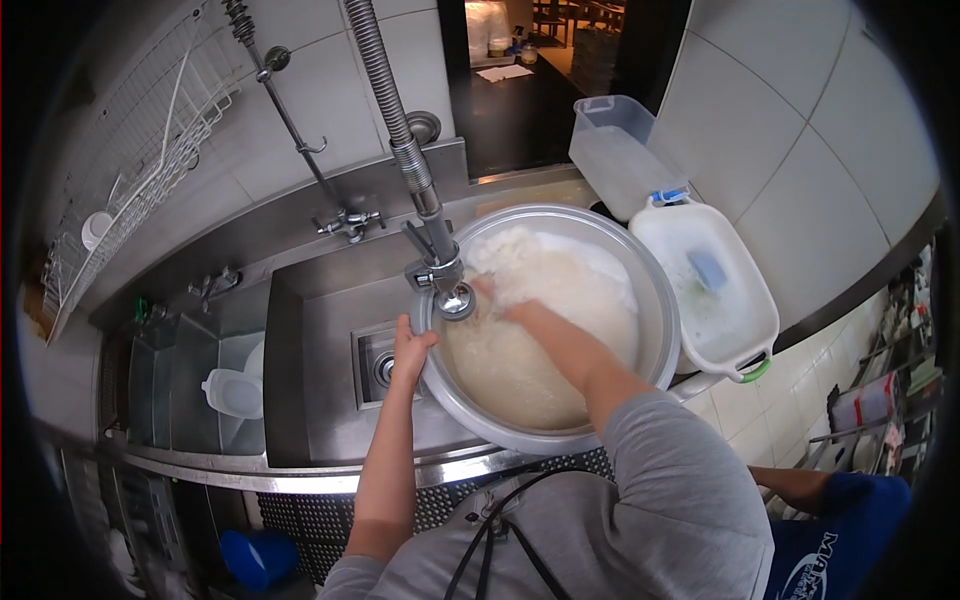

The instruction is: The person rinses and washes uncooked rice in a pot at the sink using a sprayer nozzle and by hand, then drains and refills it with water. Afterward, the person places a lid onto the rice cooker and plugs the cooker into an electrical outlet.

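A large round metal basin (660, 290) stands over the right side of the sink, filled with cloudy, whitish water (530, 370). Pale material that looks like rice (518, 245) shows near its far edge. My left hand (410, 350) grips the basin's left rim, thumb toward the inside. My right hand (490, 295) reaches into the basin, partly under the cloudy water; its fingers are hidden, so what they hold cannot be seen. Directly above the basin's left part hangs a spray faucet head (455, 300), close to both hands.
A steel sink (325, 330) with a drain lies left, beside another compartment holding a white container (233, 391). Right of the basin are a white tub (710, 235) with a blue sponge (708, 270) and a clear bin (612, 150). A person in blue (850, 540) stands at lower right.
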{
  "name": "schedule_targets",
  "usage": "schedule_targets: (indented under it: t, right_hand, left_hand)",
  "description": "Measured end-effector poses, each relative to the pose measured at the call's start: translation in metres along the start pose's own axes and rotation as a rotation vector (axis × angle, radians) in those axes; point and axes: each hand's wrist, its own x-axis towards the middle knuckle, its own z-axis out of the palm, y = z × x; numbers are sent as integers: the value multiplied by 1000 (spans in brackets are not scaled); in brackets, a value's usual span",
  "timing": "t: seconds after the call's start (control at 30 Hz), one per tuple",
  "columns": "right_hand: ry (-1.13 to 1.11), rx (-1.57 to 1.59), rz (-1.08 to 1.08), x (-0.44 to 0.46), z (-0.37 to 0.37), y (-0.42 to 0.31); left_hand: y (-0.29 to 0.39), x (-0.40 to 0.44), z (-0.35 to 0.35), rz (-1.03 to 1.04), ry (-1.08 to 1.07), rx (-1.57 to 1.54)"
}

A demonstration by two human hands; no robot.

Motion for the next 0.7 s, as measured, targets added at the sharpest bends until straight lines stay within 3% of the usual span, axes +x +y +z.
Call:
schedule_targets:
  t: [0.07, 0.13, 0.23, 0.33, 0.37, 0.43, 0.5, 0.57, 0.7]
  right_hand:
    - [41, 270, 200, -18, -3, 42]
    - [271, -342, 338, -33, 36, 86]
    - [24, -30, 512, -103, -31, 66]
    - [-230, -9, 522, -144, -16, 48]
    - [-520, -278, 183, -144, 7, 48]
    - [-862, -596, -336, -150, 30, 26]
    - [-802, -367, -325, -164, 29, -27]
    - [-665, -89, -151, -161, 40, -52]
    - [-181, -167, -540, -125, 60, -72]
  left_hand:
    - [7, -3, 1, -36, -11, 24]
    - [9, -4, 1, -50, -5, 33]
    - [12, -5, 3, -52, 6, 35]
    - [8, -4, 4, -30, 24, 23]
    - [7, -4, 4, -18, 37, 15]
    - [7, -3, 4, -15, 35, 24]
    - [6, -2, 4, -10, 33, 35]
    - [4, -1, 2, 0, 22, 43]
    - [10, -5, 5, -40, 8, -44]
